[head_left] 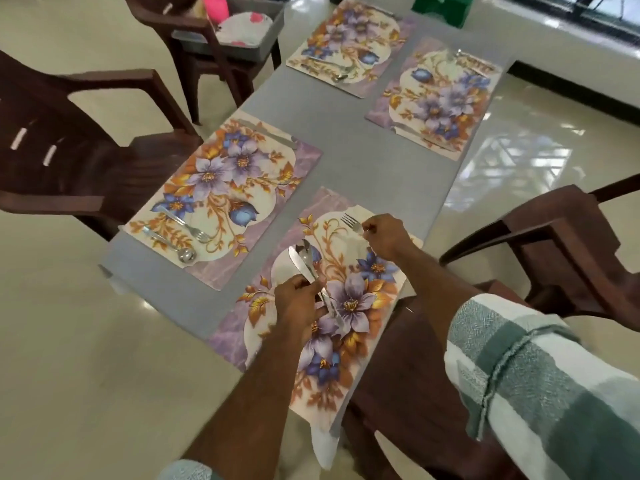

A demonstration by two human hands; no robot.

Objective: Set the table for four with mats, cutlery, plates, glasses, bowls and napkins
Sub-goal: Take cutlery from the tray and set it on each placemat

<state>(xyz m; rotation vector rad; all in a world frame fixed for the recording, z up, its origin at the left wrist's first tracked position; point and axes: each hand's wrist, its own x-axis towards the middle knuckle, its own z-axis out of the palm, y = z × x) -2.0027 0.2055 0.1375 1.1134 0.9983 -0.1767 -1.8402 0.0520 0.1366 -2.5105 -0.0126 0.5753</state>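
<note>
From the head view I look down on a long grey counter (346,161) carrying four floral mats, two on each long side. My left hand (299,303) hovers over the nearest mat (349,306), its fingers curled round the handles of a knife (296,261) and a spoon (306,252), whose blade and bowl point away from me above the mat's pale centre. My right hand (384,237) is over the far right part of the same mat, thumb and fingertips pinching the handle of a fork (351,223), whose tines point to the far left just above the mat; whether they touch it I cannot tell. The mat to the left (221,199) has a fork (183,225) and a spoon (169,244) lying side by side at its near end and a knife (266,133) at its far end. The far left mat (349,46) has cutlery lying along its near edge, too blurred to sort piece by piece. The far right mat (440,98) has a knife (422,136) at its near end and more cutlery at its far end, too small to make out. Brown plastic chairs stand round the counter, and one at the far left (194,39) carries a grey tub (266,39) with a patterned plate (242,29) and something pink (216,5) in it. My right sleeve (540,375) is striped white and green.
</note>
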